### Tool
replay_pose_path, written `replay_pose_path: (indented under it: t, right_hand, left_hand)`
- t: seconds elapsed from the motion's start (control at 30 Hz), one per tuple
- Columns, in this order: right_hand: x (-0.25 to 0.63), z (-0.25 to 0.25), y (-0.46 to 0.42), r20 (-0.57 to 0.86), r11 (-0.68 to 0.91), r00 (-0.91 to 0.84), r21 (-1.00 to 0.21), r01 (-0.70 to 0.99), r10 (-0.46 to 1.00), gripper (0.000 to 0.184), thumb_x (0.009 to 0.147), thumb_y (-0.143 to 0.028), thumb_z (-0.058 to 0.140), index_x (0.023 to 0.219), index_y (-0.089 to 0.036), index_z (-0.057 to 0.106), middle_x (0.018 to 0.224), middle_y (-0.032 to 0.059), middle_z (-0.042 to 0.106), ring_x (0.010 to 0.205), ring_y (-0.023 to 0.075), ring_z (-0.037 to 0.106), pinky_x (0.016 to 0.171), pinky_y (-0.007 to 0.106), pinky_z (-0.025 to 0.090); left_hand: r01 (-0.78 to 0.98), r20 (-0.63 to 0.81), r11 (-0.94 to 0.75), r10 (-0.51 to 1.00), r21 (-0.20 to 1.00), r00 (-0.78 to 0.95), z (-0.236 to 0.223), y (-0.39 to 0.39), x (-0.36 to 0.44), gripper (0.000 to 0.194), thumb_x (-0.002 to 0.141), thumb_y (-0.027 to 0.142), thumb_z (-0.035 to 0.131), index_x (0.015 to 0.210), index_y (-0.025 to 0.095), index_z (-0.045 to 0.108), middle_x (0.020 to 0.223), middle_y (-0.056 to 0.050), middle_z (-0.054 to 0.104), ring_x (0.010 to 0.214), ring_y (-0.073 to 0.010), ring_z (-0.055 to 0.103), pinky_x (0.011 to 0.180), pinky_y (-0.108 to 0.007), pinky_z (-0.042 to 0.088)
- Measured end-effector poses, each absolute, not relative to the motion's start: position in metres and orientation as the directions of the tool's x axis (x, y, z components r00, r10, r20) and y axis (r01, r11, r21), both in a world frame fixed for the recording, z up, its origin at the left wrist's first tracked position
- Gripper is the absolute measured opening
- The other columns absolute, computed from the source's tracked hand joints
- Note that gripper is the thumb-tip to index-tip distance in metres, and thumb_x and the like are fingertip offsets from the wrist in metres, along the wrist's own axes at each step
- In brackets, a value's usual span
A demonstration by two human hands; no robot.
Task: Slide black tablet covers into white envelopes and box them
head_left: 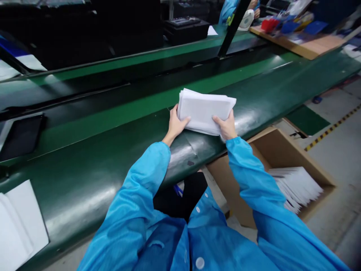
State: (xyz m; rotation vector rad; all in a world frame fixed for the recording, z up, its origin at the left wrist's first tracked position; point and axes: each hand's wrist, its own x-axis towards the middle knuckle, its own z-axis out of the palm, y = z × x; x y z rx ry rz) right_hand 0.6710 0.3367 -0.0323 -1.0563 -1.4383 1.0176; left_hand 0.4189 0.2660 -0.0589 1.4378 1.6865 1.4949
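Both my hands grip a stack of flat white sheets or sleeves (207,109) over the front part of the green bench (126,150). My left hand (178,122) is closed round the left edge, its thumb lying on top. On the opposite edge, my right hand (227,125) holds the stack in the same way. The fingers beneath are mostly hidden. Loose layers fan out a little at the stack's sides. Whether these are bags, sleeves or folded sheets I cannot tell.
An open cardboard box (304,154) with many white flat pieces (299,184) stands low at the right. More white sheets (22,222) lie at the bench's left end, near a dark flat panel (21,135). A wooden board (307,45) with bins and a co-worker's blue sleeve (228,11) are beyond.
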Motion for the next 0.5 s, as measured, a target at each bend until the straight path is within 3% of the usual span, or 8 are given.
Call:
replay_pose_path:
  t: [0.1,0.23,0.4,0.5]
  right_hand:
    - [0.673,-0.025,0.331,0.374,0.392,-0.123,-0.899,0.197,0.919,0.105,0.063,-0.077,0.089,0.146,-0.026,0.049,0.138,0.0121,0.063,0.131,0.0329,0.063,0.12,0.053,0.049]
    - [0.677,-0.021,0.329,0.418,0.442,-0.145,-0.857,0.266,0.897,0.116,0.068,-0.077,0.088,0.159,-0.023,0.039,0.151,0.0179,0.054,0.148,0.0389,0.049,0.128,0.056,0.04]
    - [0.672,-0.026,0.323,0.503,0.496,-0.037,-0.834,0.242,0.864,0.135,0.064,-0.067,0.094,0.166,-0.021,0.019,0.17,0.0206,0.027,0.163,0.0384,0.028,0.137,0.052,0.022]
    - [0.67,-0.024,0.319,0.429,0.426,-0.017,-0.888,0.171,0.903,0.144,0.055,-0.066,0.099,0.167,-0.023,0.018,0.174,0.0177,0.022,0.165,0.0378,0.022,0.138,0.053,0.022]
  left_hand:
    - [0.352,0.321,-0.214,0.904,0.911,-0.283,-0.057,0.264,0.411,0.093,0.084,0.054,0.084,0.16,0.024,0.04,0.163,-0.018,0.05,0.151,-0.0351,0.052,0.128,-0.05,0.042]
    - [0.356,0.33,-0.237,0.917,0.904,-0.226,-0.049,0.26,0.408,0.084,0.085,0.055,0.083,0.152,0.023,0.044,0.148,-0.016,0.063,0.139,-0.0319,0.062,0.12,-0.048,0.05]
    - [0.424,0.347,-0.222,0.906,0.878,-0.244,-0.045,0.256,0.414,0.075,0.085,0.043,0.084,0.145,0.02,0.045,0.141,-0.017,0.065,0.136,-0.031,0.064,0.121,-0.049,0.049]
    - [0.423,0.349,-0.226,0.905,0.877,-0.242,-0.038,0.252,0.419,0.08,0.083,0.035,0.084,0.149,0.021,0.039,0.143,-0.017,0.064,0.139,-0.0307,0.062,0.124,-0.05,0.047]
